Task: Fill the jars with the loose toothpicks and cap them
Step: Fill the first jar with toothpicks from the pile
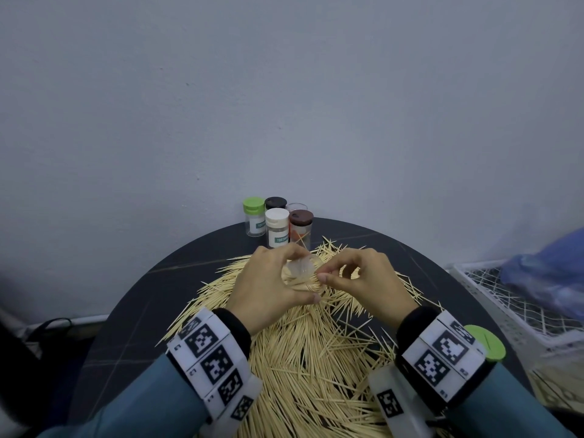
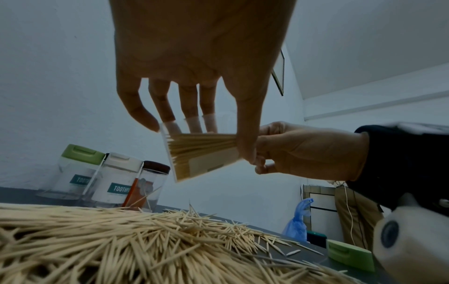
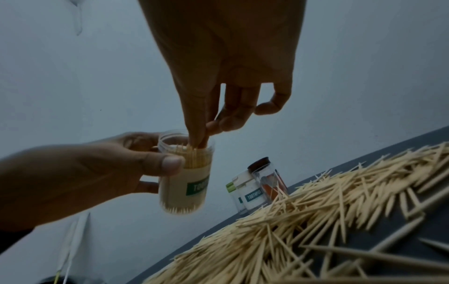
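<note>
My left hand [image 1: 305,273] grips a clear labelled jar [image 1: 298,267] just above the pile of loose toothpicks [image 1: 309,352], its mouth tipped toward my right hand. The jar [image 3: 184,184] is packed with toothpicks almost to the rim. My right hand [image 3: 198,142] has thumb and forefinger pinched together on toothpick ends inside the jar's mouth, the other fingers curled clear. In the left wrist view the jar [image 2: 201,159] lies sideways between my left fingers [image 2: 170,115] and thumb. The jar has no lid on; a loose green cap [image 1: 483,343] lies beside my right wrist.
At the back of the dark round table [image 1: 132,311] stand jars with a green lid [image 1: 254,216], a white lid [image 1: 277,227], a brown lid [image 1: 300,227] and a black lid [image 1: 275,202], plus an open clear jar [image 1: 297,206]. A white wire basket [image 1: 505,298] and a blue bag [image 1: 550,270] sit to the right.
</note>
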A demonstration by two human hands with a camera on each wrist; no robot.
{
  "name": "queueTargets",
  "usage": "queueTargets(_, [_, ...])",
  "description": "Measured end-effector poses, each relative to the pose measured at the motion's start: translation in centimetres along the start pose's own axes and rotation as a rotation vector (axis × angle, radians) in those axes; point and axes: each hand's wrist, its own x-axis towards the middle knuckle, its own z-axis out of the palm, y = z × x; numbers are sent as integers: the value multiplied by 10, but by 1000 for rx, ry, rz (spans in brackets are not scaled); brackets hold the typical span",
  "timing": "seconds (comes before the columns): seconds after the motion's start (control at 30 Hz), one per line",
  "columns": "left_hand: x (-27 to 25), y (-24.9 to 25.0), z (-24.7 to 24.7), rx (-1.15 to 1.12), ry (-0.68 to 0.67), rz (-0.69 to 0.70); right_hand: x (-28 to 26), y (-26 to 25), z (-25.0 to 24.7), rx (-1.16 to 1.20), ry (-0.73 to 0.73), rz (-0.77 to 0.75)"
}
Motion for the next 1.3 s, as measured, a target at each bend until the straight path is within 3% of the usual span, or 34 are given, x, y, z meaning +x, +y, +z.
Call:
queueTargets(0.23, [3, -2, -1, -84, 8, -10, 5, -2, -14, 7, -44, 65])
queueTargets(0.33, [4, -3, -6, -108, 12, -13, 10, -1, -18, -87, -236, 251])
queueTargets(0.47, [7, -6, -14, -140, 34, -17, 13, -1, -1, -414, -540, 458])
queueTargets(0.53, [8, -8, -18, -154, 45, -24, 15, -4, 10, -529, -619, 517])
queueTargets(0.73, [11, -12, -27, -201, 34, -39, 35, -12, 35, -598, -539, 614])
queueTargets(0.93, [14, -14, -33, -230, 26, -43, 49, -20, 50, -645, -606, 729])
queueTargets(1.3, [13, -13, -35, -250, 30, -52, 46, -28, 63, -786, -660, 708])
